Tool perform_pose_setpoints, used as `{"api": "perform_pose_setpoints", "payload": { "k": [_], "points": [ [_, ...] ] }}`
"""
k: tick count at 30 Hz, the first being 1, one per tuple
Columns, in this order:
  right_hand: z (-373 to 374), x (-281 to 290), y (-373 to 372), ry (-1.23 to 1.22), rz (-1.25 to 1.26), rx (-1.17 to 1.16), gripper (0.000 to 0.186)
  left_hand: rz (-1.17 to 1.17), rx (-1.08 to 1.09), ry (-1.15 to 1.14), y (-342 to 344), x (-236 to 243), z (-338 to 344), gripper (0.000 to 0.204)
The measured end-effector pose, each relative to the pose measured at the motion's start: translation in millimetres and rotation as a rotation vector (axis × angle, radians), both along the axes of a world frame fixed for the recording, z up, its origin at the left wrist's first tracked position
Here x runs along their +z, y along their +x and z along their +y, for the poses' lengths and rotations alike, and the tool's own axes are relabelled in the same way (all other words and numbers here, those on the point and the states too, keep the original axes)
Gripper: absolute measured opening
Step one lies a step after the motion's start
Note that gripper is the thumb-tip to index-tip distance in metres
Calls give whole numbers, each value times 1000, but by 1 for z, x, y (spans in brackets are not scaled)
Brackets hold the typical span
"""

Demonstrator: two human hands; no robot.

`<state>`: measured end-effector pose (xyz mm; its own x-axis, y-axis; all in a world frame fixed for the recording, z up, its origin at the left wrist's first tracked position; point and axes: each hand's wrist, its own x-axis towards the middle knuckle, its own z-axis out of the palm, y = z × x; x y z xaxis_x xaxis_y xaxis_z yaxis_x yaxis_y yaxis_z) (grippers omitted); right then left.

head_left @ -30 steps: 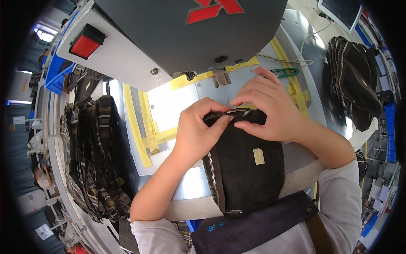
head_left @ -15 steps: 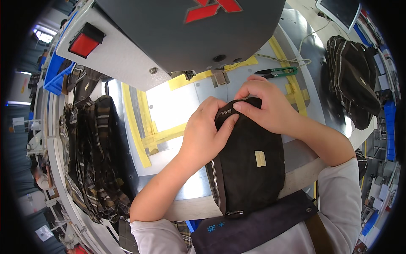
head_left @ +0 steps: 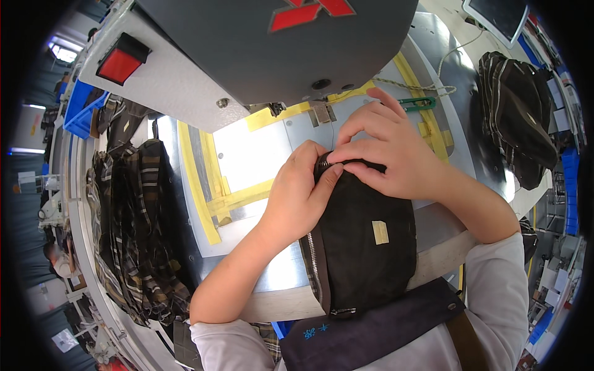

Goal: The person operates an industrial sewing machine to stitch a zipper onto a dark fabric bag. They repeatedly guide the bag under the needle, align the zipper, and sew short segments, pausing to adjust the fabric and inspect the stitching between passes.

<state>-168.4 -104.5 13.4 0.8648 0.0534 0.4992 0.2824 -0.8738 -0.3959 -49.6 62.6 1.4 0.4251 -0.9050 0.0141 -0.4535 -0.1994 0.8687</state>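
Note:
A dark brown fabric pouch [head_left: 365,266] with a small beige label [head_left: 380,232] lies toward me over the table's near edge. A metal zipper [head_left: 317,266] runs down its left side, and more zipper teeth show at its top end. My left hand [head_left: 297,198] grips the top left corner, thumb on the front. At the top edge, beside the left thumb, my right hand [head_left: 387,151] has its fingertips on the zipper end and its thumb against the fabric. Green-handled thread snips [head_left: 421,103] lie beyond the right hand, their blades hidden by it.
A sewing machine head [head_left: 278,55] with a red switch [head_left: 123,65] overhangs the far side. Yellow tape [head_left: 244,196] marks the metal plate. Dark striped fabric pieces [head_left: 145,229] pile up at left; more dark zippered pouches [head_left: 520,120] sit at right.
My right hand has shifted its fingers left along the pouch's top edge onto the zipper end, its outer fingers rising over the snips. The left hand stays nearly in place.

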Motion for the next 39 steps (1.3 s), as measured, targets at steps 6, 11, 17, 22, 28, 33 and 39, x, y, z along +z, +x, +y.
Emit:
{"api": "perform_pose_setpoints", "payload": {
  "k": [6, 11, 17, 22, 28, 33, 39],
  "points": [
    [3, 6, 0, 43, 100, -9, 25, -146, -26, 8, -3, -1, 0, 20],
    [-1, -1, 2, 274, 228, 46, 24, -161, -63, -13, -5, -1, -1, 20],
    [-4, -3, 2, 276, 195, 63, 20, -180, -54, 6, -5, 0, 0, 19],
    [-5, -1, -1, 241, 190, 49, 18, -174, -56, 14, -4, 0, 0, 19],
    [1, -7, -3, 328, 166, 2, 14, -153, -74, 26, -3, 3, -1, 19],
    [6, -5, -4, 553, 285, -98, 14, -153, -82, 4, -2, 2, 1, 17],
    [5, -2, -7, 548, 238, -52, 14, -172, -32, -112, -4, -2, 1, 14]
  ]
}}
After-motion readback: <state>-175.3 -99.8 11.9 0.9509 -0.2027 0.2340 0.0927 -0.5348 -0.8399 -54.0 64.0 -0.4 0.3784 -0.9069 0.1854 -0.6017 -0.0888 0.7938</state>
